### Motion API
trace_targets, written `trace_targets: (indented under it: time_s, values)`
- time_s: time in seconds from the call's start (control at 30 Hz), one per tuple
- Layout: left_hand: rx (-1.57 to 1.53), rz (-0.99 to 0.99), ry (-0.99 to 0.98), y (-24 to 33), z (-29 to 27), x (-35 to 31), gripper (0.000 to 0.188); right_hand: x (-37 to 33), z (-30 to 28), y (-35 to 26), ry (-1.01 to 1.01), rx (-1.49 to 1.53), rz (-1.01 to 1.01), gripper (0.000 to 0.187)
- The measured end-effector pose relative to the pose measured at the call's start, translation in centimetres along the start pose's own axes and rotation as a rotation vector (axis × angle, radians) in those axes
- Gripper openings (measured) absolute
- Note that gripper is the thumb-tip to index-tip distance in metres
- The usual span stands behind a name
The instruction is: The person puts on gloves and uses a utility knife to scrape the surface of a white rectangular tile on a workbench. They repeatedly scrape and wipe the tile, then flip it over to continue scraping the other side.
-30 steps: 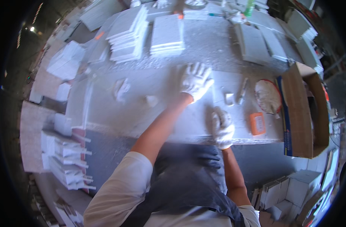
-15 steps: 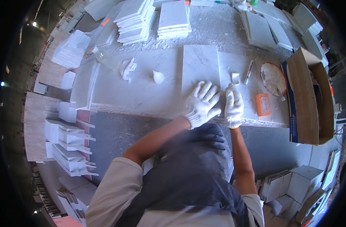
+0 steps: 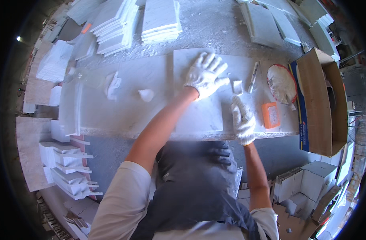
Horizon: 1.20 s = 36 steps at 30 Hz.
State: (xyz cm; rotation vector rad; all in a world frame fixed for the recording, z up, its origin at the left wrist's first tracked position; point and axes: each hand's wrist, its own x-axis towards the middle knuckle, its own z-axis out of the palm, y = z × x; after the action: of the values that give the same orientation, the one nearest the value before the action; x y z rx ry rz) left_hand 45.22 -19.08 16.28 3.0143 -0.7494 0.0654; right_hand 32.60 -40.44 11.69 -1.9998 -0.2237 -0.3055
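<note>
My left hand (image 3: 205,76), in a white knitted glove, lies flat with fingers spread on the far part of a pale grey-veined marble tile (image 3: 201,116). The tile rests on the slab-topped bench. Right of the tile, my gloved right hand (image 3: 243,121) stands on its side near the bench's front edge, fingers drawn together. Whatever those fingers may hold is hidden. Just beyond them sits a small white block (image 3: 237,87), beside a white marker pen (image 3: 253,78). An orange-framed box (image 3: 271,115) lies to the right of that hand.
A red-rimmed round white pad (image 3: 282,84) and an open cardboard box (image 3: 317,104) occupy the right side. Leftward lie a white lump (image 3: 146,95) and a crumpled cloth (image 3: 112,85). Tile stacks (image 3: 161,22) stand at the back. White wrapped packs (image 3: 63,154) sit left, below the bench.
My left hand has slid away from me over the tile, from its near part to its far part. My right hand stays beside the tile. The whole view has shifted somewhat.
</note>
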Motion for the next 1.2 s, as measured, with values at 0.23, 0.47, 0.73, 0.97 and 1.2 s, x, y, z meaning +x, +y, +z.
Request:
trace_targets:
  time_s: [0.23, 0.47, 0.73, 0.97, 1.2]
  values:
    - [0.001, -0.211, 0.015, -4.9, 1.9, 7.2, 0.079, -0.5, -0.1, 1.1, -0.025, -0.173, -0.021, 0.044]
    - [0.008, -0.373, 0.05, -5.8, 1.7, 6.6, 0.083, -0.2, 0.4, 0.6, 0.03, -0.12, -0.028, 0.031]
    - [0.084, -0.425, 0.04, -6.2, 1.1, 0.2, 0.086, -0.1, 0.4, 0.8, 0.073, -0.069, -0.07, 0.03]
    - [0.102, -0.137, 0.05, 0.4, 0.5, -10.7, 0.082, -0.3, 0.7, 1.3, 0.127, -0.073, -0.114, 0.03]
    - [-0.34, 0.267, -0.063, 8.9, -2.4, -21.4, 0.074, -0.3, 0.5, 1.4, 0.146, -0.102, -0.156, 0.03]
